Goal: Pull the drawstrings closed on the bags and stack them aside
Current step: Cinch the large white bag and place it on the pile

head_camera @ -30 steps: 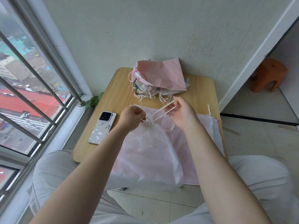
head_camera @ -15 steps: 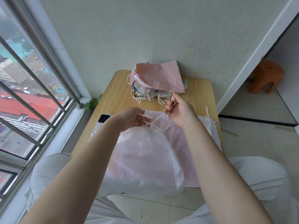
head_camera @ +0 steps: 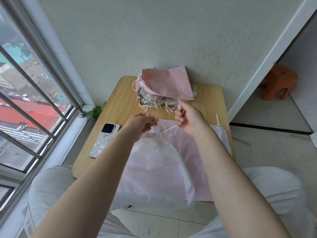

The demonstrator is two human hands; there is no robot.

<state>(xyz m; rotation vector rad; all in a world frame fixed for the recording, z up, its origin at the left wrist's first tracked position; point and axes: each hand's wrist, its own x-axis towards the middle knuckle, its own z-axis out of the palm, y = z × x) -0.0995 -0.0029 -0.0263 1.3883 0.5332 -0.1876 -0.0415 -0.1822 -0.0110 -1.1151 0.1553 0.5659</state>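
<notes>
Now we pinch the cords (head_camera: pixel 169 129) of the white bag (head_camera: pixel 154 172) over the tabletop (head_camera: pixel 118 107), left hand (head_camera: pixel 139 125) and right hand (head_camera: pixel 189 120) both gripping; uneven pulling could knot them or leave its neck gaping.

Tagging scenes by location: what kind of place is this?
Probably a home balcony or window nook high in a building, not a workshop. A barred window overlooks rooftops far below, a small wooden table stands against a plain wall, and a little orange stool sits on the tiled floor beyond.
</notes>
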